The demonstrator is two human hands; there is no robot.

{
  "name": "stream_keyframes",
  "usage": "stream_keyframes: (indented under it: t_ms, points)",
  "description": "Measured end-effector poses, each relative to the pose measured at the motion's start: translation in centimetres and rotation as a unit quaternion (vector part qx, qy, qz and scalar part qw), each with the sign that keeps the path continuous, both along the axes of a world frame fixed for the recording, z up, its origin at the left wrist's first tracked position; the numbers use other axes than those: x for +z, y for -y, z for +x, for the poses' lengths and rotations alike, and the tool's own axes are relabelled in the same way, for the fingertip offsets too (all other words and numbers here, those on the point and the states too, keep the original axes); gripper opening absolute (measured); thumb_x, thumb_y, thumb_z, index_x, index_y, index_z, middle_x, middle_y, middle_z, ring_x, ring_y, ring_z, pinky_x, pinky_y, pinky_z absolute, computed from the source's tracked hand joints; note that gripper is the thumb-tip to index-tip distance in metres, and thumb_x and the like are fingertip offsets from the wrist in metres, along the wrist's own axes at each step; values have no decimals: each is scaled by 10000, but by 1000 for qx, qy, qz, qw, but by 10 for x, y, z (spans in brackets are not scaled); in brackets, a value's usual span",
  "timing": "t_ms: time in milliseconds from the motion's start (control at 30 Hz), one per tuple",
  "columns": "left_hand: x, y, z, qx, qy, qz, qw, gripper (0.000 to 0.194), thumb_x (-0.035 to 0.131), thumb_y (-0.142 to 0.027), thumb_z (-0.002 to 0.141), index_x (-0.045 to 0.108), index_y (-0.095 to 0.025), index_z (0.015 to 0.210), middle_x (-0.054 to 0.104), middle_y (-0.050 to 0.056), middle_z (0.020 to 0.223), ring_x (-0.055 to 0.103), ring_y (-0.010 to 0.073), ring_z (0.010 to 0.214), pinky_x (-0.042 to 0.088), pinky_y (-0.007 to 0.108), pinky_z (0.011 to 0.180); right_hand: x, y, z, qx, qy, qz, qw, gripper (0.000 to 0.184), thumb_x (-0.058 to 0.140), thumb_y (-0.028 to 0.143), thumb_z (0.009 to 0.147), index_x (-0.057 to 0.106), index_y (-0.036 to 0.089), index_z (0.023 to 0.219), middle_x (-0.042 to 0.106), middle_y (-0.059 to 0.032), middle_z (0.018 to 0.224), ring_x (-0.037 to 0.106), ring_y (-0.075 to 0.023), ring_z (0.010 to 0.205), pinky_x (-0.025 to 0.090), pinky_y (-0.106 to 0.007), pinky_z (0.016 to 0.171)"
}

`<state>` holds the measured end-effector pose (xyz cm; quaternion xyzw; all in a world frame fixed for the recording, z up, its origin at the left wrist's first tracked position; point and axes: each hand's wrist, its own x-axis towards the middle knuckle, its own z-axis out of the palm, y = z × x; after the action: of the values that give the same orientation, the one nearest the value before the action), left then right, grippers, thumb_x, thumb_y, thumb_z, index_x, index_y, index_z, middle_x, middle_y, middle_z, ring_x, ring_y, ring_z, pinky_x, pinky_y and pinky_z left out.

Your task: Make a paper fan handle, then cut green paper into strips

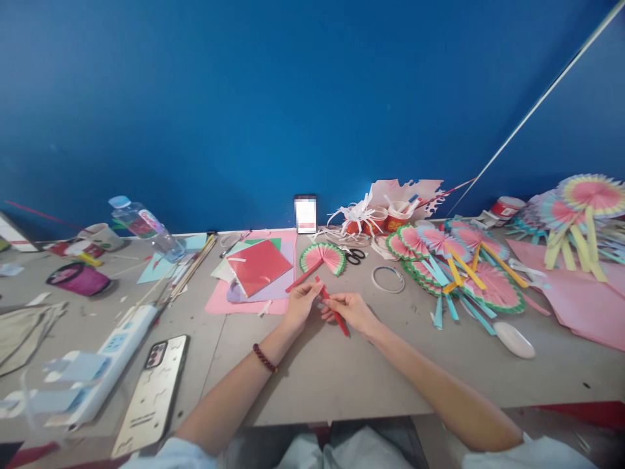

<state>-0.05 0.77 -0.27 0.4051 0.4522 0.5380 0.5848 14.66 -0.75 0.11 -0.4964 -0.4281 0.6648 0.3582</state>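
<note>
Both hands (330,305) pinch a narrow red strip (340,322) above the counter (361,384); a hard squeeze could crease it crookedly, and the pleated paper fan (323,259) (just beyond the fingers) might get crushed by a careless knuckle.

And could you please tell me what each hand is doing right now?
Left hand: closed, pinching a red paper strip near its far end.
Right hand: closed on the same strip.

1 dark red beaded bracelet (264,359), 2 pale blue sleeves (172,454), bare fingers (316,284)
</note>
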Motion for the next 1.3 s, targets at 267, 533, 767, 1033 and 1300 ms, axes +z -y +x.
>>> stream_keyframes:
  t_ms: [267, 533, 767, 1033, 1300]
  points:
    - [-2, 2, 2, 45, 3, 10, 999, 366, 827, -503, 642, 665, -185, 559, 645, 17, 631, 562, 141, 629, 469, 279, 667, -3, 1, -1, 12, 7, -4, 1000, 404, 853, 512, 630, 730, 135, 706, 745, -53, 663, 700, -147, 597, 577, -259, 622]
    - [2, 5, 4, 29, 53, 0, 998, 408, 828, -508, 651, 614, -175, 552, 621, 8, 629, 541, 115, 585, 452, 266, 615, -3, 2, -2, 18, -5, -14, 1000, 496, 867, 588, 538, 721, 138, 686, 740, -50, 654, 705, -152, 592, 578, -264, 635]
    - [-5, 1, 0, 68, 21, 7, 997, 373, 844, -519, 631, 727, -165, 655, 683, 37, 680, 593, 142, 649, 489, 284, 676, -4, 3, 0, 23, -7, -18, 1000, 463, 868, 552, 577, 761, 144, 767, 751, -52, 678, 715, -156, 605, 593, -280, 666]
    - [-6, -4, -3, 89, 66, -9, 994, 353, 855, -493, 618, 715, -170, 638, 677, 25, 669, 605, 136, 639, 495, 275, 655, 1, 3, 3, 69, -25, -49, 996, 357, 868, 371, 641, 765, 147, 899, 766, -64, 747, 727, -160, 642, 607, -285, 698]
    - [-6, -4, -2, 129, 86, -22, 988, 378, 845, -522, 610, 712, -172, 664, 656, 8, 662, 576, 129, 634, 488, 270, 648, 0, 2, 5, 68, -31, -59, 995, 326, 851, 362, 665, 762, 138, 883, 768, -59, 743, 730, -152, 648, 598, -278, 721]
